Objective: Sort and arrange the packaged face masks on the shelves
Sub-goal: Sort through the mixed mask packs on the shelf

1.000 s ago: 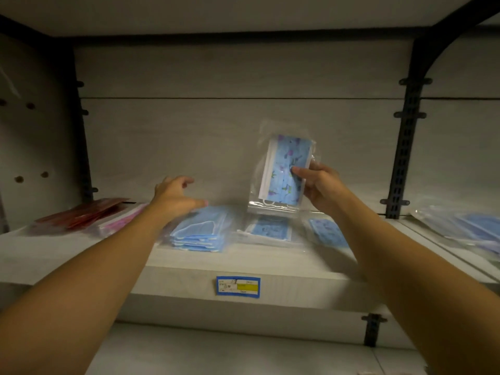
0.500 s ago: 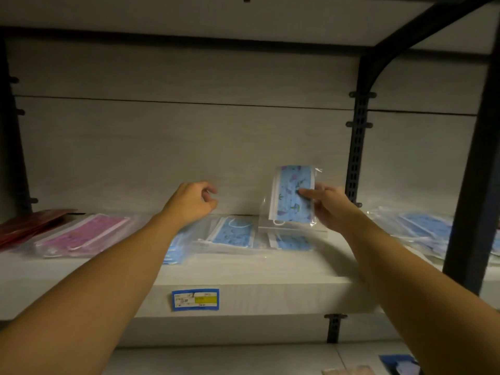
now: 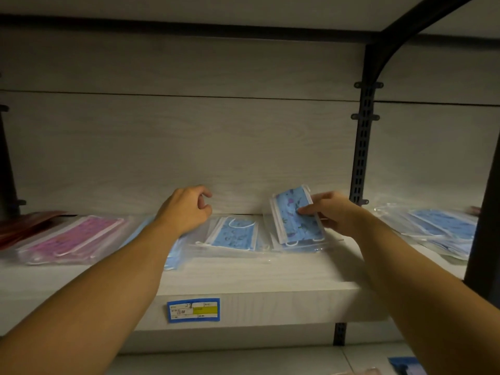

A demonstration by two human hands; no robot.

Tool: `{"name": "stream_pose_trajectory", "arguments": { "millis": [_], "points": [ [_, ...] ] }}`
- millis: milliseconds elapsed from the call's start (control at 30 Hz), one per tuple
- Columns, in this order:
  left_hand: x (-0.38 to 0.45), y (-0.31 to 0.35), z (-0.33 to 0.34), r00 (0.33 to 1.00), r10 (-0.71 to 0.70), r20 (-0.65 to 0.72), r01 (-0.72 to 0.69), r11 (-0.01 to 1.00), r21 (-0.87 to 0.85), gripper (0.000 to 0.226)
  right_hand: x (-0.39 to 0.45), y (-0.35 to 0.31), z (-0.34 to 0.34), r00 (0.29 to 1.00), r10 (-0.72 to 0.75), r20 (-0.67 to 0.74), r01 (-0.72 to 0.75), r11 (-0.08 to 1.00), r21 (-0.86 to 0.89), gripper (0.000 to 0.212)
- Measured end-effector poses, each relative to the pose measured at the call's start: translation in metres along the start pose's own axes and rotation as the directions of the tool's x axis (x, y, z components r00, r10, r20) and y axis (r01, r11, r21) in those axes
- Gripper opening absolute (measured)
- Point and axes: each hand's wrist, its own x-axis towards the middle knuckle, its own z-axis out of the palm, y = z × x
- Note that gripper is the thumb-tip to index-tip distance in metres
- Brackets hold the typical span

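Note:
My right hand (image 3: 331,212) pinches a clear pack of blue patterned masks (image 3: 293,215), tilted and low over another blue pack on the pale shelf (image 3: 257,277). A second blue patterned pack (image 3: 234,235) lies flat just to its left. My left hand (image 3: 186,209) hovers with loosely curled fingers and holds nothing, above a plain blue pack (image 3: 173,250) that my forearm mostly hides. A pink pack (image 3: 73,238) lies further left.
Red packs (image 3: 24,226) sit at the far left end. Past a black slotted upright (image 3: 361,147), more blue packs (image 3: 438,228) lie on the neighbouring shelf. A blue-and-yellow price label (image 3: 193,309) is stuck on the shelf's front edge. A lower shelf shows below.
My right hand has brought the blue patterned pack down from upright to a tilt near the shelf. The view has shifted right. My left hand has stayed curled above the packs.

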Motion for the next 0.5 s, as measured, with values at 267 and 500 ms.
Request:
{"name": "stream_pose_trajectory", "arguments": {
  "millis": [267,500],
  "points": [
    [-0.001,0.003,0.000,1.000,0.009,0.028,-0.009,1.000,0.015,0.026,0.007,0.010,0.003,0.997,-0.050,-0.057,-0.001,0.743,-0.669,0.039],
    [-0.006,0.008,-0.003,0.998,0.011,0.058,-0.012,1.000,0.018,0.028,0.011,0.022,0.000,0.975,-0.191,-0.112,0.049,0.679,-0.733,0.102]
  ]
}}
